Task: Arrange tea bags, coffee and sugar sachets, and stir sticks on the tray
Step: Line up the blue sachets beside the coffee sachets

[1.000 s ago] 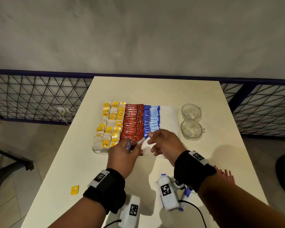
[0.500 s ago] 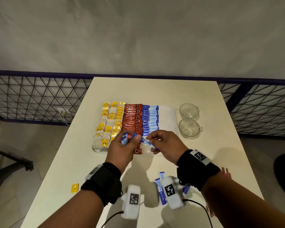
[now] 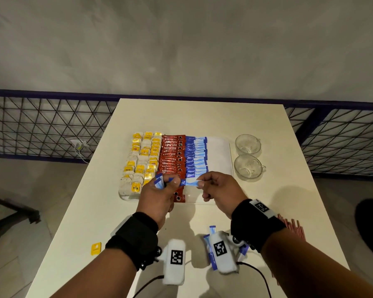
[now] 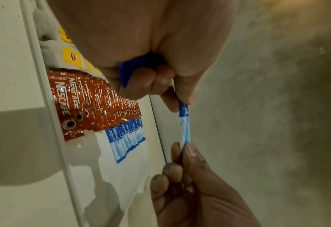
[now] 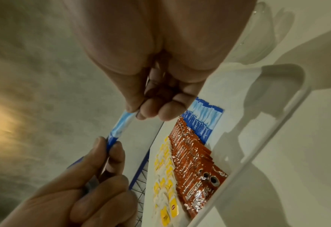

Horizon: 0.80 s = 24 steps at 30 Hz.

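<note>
so since a second ago my two hands have pulled apart a bit and one blue sugar sachet (image 3: 190,182) is now stretched flat between them, my left hand (image 3: 159,195) pinching its dark end with thumb and forefinger, my right hand (image 3: 221,190) pinching the pale end the same way, other right fingers curled loosely under. Half a second back it was still angled down toward my left palm, now it's level and just off the near end of the sugar row (image 3: 196,157) on the tray (image 3: 221,155). My left hand also has a small bunch of spare sachets (image 3: 159,182) tucked under the curled fingers. I'd say this one's about to go down as the next in the row, with more loose ones by my wrists and the red stir sticks (image 3: 292,230) still waiting off to my right. Readable stuff: "equal" on the blue ones, "NESCAFE" on the coffee sachets (image 3: 173,157), "TEA" on a yellow tea bag tag (image 3: 135,187)
</note>
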### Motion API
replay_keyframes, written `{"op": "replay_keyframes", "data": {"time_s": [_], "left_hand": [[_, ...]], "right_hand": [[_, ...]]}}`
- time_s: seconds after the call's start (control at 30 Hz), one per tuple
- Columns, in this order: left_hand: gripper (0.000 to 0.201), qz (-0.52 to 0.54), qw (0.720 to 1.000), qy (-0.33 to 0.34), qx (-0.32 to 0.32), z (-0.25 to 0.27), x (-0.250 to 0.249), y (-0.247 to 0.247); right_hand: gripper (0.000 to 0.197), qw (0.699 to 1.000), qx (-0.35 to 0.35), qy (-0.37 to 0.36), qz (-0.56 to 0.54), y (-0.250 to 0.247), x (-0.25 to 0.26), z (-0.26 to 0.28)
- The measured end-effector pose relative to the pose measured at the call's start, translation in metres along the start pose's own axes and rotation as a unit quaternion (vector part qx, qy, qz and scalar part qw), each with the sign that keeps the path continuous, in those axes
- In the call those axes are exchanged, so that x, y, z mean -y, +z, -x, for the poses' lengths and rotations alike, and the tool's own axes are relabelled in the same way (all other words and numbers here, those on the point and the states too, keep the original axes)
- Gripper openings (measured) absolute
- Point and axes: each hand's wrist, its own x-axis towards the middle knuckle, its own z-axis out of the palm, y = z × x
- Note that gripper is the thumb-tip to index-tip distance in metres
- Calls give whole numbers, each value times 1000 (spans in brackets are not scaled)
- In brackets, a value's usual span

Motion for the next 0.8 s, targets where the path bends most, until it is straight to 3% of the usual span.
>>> {"op": "replay_keyframes", "data": {"time_s": [0.1,0.2,0.27,0.37,0.5,0.63,0.73,0.8], "left_hand": [[9,-56,998,1,-21,-14,3,-19],[12,-147,984,-18,-98,-42,10,-61],[15,-252,958,-20,-137,-63,16,-93],[16,-418,892,-35,-170,-83,22,-127],[27,-493,845,-101,-182,-101,29,-156],[24,-494,847,-116,-160,-105,35,-165],[23,-495,848,-113,-150,-105,36,-166],[23,-489,852,-113,-152,-105,36,-165]], "right_hand": [[10,999,-41,24,24,-11,-14,-17],[9,992,-86,58,72,-25,-31,-36],[13,986,-99,88,99,-30,-41,-49],[17,978,-109,123,127,-29,-54,-66],[23,969,-114,134,172,-24,-70,-84],[22,962,-109,118,220,-20,-77,-93],[7,944,-95,114,293,-19,-79,-97],[12,933,-92,110,331,-19,-79,-99]]}}
